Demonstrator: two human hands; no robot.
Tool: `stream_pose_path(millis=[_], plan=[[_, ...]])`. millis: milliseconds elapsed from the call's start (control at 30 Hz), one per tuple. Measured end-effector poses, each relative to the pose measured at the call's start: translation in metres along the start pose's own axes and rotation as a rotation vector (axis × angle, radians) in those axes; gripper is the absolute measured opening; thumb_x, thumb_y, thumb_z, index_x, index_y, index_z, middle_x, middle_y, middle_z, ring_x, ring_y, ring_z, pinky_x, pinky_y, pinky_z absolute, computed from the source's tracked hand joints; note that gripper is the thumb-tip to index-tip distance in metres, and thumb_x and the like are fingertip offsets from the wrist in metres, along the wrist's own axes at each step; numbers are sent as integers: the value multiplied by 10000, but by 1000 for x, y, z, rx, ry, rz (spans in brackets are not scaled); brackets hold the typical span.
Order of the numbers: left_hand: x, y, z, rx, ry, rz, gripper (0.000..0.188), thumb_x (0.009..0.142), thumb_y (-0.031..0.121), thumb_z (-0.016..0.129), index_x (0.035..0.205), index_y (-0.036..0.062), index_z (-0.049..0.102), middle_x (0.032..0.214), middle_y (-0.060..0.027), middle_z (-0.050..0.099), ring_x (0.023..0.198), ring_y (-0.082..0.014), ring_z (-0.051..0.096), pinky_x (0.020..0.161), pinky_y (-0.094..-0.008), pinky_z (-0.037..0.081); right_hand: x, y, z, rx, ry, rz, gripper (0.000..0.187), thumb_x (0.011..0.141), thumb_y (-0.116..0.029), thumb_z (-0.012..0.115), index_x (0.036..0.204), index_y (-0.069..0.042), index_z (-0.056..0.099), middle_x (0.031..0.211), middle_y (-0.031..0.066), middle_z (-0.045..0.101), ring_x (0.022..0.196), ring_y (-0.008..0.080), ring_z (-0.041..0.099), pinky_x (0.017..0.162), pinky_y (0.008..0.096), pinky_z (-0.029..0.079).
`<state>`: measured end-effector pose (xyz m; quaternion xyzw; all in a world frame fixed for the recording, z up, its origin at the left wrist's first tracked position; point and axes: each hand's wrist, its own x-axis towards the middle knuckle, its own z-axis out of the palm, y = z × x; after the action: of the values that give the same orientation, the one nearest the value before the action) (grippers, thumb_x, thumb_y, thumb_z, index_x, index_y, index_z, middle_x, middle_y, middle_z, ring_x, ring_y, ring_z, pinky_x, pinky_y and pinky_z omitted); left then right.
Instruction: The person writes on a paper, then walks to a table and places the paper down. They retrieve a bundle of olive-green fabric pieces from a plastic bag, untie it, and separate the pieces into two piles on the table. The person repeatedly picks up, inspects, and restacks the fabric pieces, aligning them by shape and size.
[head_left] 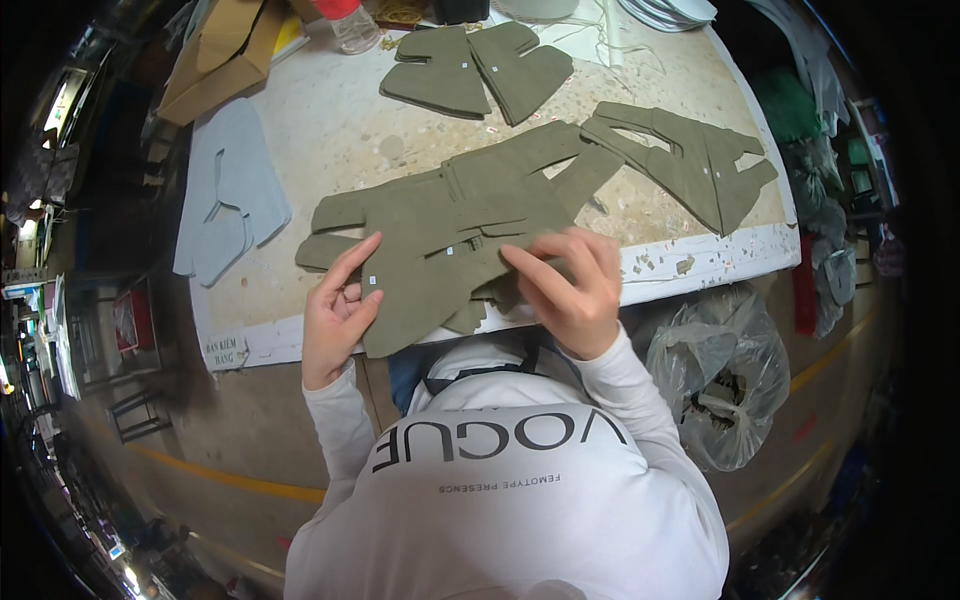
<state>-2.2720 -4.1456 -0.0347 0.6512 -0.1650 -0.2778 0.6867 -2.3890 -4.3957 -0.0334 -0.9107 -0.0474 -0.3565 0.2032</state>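
Observation:
Several olive-green cut fabric pieces (420,215) lie layered at the table's near edge, with small white stickers and short slits in the top piece. My left hand (340,310) holds the left edge of that top piece, thumb and forefinger against it and the other fingers curled. At its right edge is my right hand (580,290), fingers bent and closed, fingertips at the fabric; they are slightly blurred. The lower part of the top piece hangs over the table edge towards me.
More olive pieces lie at the table's right (700,165) and far side (475,70). Grey-blue pieces (230,190) lie at left. A cardboard box (215,65) and a red-lidded clear jar (352,28) stand at the back. A clear plastic bag (725,380) sits below the right edge.

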Motion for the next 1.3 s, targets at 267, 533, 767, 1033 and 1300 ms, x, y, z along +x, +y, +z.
stream_pose_path(millis=[267, 533, 767, 1033, 1300], plan=[[-1, -2, -6, 74, 5, -4, 602, 833, -155, 515, 1415, -9, 466, 1455, -76, 431, 1034, -63, 564, 777, -148, 461, -41, 13, -25, 172, -163, 200, 247, 734, -83, 739, 981, -97, 737, 956, 45, 625, 900, 239, 576, 779, 346, 450], [4, -4, -3, 103, 7, 18, 541, 869, -133, 529, 1398, -38, 466, 1425, -109, 476, 1115, -120, 578, 879, -224, 485, -31, 53, -29, 807, 43, 941, 370, 938, -14, 577, 1306, -46, 585, 1099, 88, 609, 952, 133, 601, 811, 252, 519], [-4, -2, -7, 15, 132, 96, 535, 864, -122, 538, 1390, -69, 457, 1423, -161, 485, 1119, -157, 596, 939, -257, 472, -16, 44, -24, 509, -284, 750, 476, 880, -8, 633, 1341, -105, 568, 1032, 42, 618, 757, 76, 536, 717, 219, 465], [-4, 12, -23, -135, 237, 268, 549, 877, 4, 556, 1399, -101, 425, 1408, -207, 484, 1274, -238, 500, 1085, -326, 373, 29, 47, -46, 486, -227, 251, 412, 788, 76, 553, 1174, -30, 651, 1108, 136, 628, 889, 329, 650, 775, 356, 517], [-3, 15, -15, -33, 256, 255, 541, 876, 5, 557, 1394, -97, 439, 1410, -206, 482, 1274, -233, 499, 1085, -330, 370, 12, 172, -96, 542, 99, 483, 343, 918, 15, 553, 1241, -42, 655, 1252, 47, 611, 1041, 122, 597, 879, 211, 468]])
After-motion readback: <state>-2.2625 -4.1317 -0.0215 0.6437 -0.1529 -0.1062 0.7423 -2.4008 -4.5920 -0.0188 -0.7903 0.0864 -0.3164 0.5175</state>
